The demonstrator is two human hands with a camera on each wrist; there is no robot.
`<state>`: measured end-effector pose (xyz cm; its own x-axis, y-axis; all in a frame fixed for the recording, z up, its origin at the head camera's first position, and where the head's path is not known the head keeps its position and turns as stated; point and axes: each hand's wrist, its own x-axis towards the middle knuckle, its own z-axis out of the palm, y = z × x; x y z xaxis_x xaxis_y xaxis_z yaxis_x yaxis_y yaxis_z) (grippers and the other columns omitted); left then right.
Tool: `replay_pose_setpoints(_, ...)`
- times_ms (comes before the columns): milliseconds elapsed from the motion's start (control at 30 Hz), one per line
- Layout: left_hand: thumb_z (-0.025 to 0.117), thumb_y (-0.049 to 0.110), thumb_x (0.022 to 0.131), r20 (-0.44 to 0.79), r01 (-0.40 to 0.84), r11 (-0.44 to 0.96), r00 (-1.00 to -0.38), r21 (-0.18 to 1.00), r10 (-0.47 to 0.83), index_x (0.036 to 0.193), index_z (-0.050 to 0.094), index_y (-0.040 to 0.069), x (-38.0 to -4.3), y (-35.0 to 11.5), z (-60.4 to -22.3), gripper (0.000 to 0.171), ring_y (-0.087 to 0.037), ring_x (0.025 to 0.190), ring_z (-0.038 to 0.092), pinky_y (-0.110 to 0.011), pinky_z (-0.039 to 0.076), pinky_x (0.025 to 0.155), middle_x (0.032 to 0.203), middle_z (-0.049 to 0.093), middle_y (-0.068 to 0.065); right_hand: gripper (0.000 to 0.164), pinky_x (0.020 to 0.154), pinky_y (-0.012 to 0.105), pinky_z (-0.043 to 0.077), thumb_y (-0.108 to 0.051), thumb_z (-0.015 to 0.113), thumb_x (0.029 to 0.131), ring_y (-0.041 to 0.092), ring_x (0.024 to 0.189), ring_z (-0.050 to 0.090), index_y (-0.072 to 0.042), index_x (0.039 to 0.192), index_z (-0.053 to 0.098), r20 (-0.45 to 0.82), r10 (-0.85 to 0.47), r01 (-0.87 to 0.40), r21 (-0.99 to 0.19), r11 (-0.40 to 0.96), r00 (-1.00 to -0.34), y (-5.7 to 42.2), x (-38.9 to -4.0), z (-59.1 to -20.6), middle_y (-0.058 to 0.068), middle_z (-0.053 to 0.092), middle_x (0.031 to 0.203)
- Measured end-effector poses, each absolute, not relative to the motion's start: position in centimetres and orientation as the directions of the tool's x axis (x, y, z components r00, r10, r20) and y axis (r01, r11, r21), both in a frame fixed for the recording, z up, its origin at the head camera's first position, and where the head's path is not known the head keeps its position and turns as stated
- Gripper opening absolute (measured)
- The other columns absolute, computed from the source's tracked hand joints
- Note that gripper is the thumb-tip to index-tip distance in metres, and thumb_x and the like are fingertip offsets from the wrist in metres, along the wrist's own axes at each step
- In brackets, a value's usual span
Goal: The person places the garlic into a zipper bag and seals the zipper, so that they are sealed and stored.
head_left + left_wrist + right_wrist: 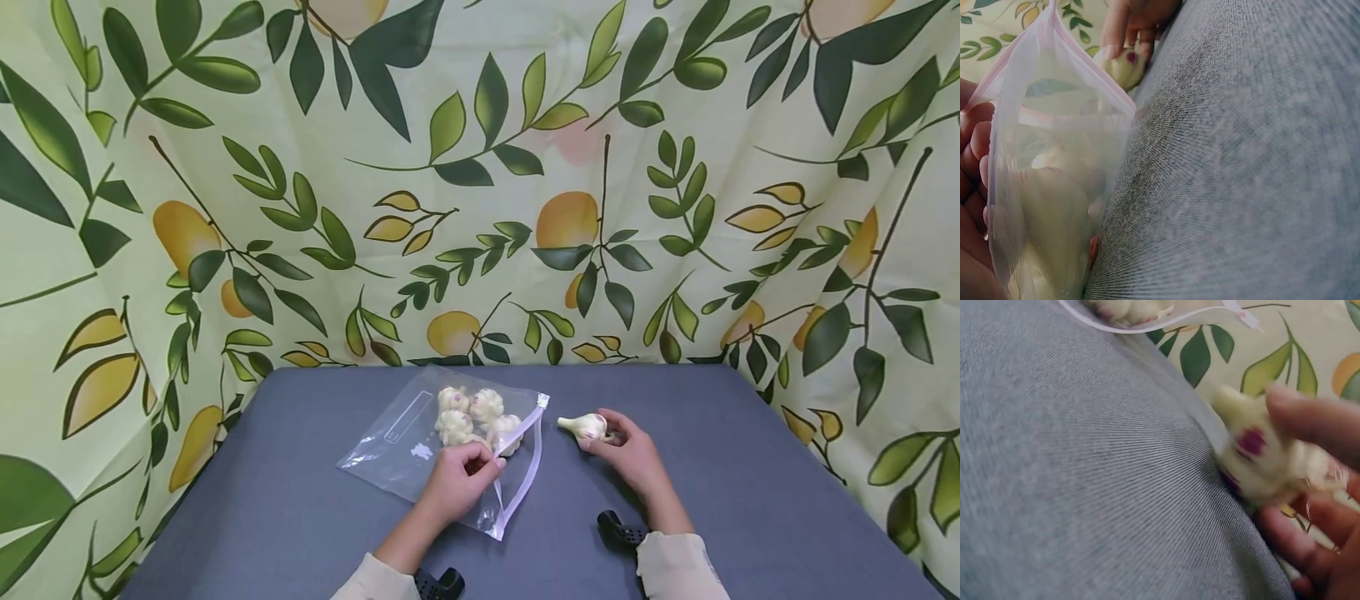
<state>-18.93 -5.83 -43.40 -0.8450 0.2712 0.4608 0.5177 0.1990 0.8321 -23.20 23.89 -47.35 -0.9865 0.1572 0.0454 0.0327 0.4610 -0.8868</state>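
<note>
A clear zip bag (390, 467) with a pale pink zip edge lies on the grey table, its mouth facing right and spread apart. Several garlic bulbs (454, 425) sit inside it. My left hand (459, 482) pinches the near side of the bag's opening between thumb and fingers. To the right of the mouth, my right hand (626, 450) grips one more garlic bulb (588, 427), its stem pointing left toward the bag. Purple patches and dry roots show on this bulb (1260, 447) in the right wrist view, with thumb and fingers around its root end.
The grey cloth-covered table (300, 533) reaches back to a hanging curtain (487, 208) printed with leaves and fruit. Black wrist straps (621, 531) sit at both sleeves.
</note>
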Motion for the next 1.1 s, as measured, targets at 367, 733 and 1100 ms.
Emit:
replay_pose_setpoints(367, 0.071, 0.000, 0.084, 0.457, 0.515, 0.208, -0.847, 0.832, 0.271, 0.071, 0.065, 0.002, -19.0, -5.8, -43.5, 0.015, 0.003, 0.056, 0.041, -0.015, 0.037, 0.052, 0.061, 0.055, -0.005, 0.050, 0.062, 0.026, 0.049, -0.013, 0.079, 0.081, 0.014, 0.079, 0.059, 0.003, 0.123, 0.056, 0.048, -0.227, -0.112, -0.953, 0.280, -0.973, 22.2, -23.1, -46.5, 0.009, 0.064, 0.102)
replay_pose_setpoints(733, 0.071, -0.004, 0.082, 0.488, 0.547, 0.203, -0.828, 0.812, 0.276, 0.071, 0.065, 0.002, -19.1, -5.7, -43.6, 0.014, 0.003, 0.058, 0.042, -0.016, 0.038, 0.053, 0.061, 0.056, -0.006, 0.053, 0.059, 0.026, 0.049, -0.027, 0.088, 0.072, 0.014, 0.069, 0.057, -0.010, 0.113, 0.058, 0.090, -0.262, -0.212, -0.848, 0.486, -0.961, 17.7, -22.6, -46.2, 0.010, 0.059, 0.109)
replay_pose_setpoints(1100, 0.070, -0.004, 0.083, 0.473, 0.534, 0.199, -0.834, 0.822, 0.284, 0.071, 0.065, 0.001, -19.1, -5.7, -43.6, 0.014, 0.003, 0.057, 0.041, -0.015, 0.037, 0.053, 0.060, 0.054, -0.005, 0.042, 0.057, 0.025, 0.047, -0.019, 0.085, 0.075, 0.013, 0.064, 0.059, -0.008, 0.108, 0.062, 0.104, -0.279, -0.229, -0.855, 0.466, -0.955, 17.1, -22.2, -45.6, 0.013, 0.061, 0.105)
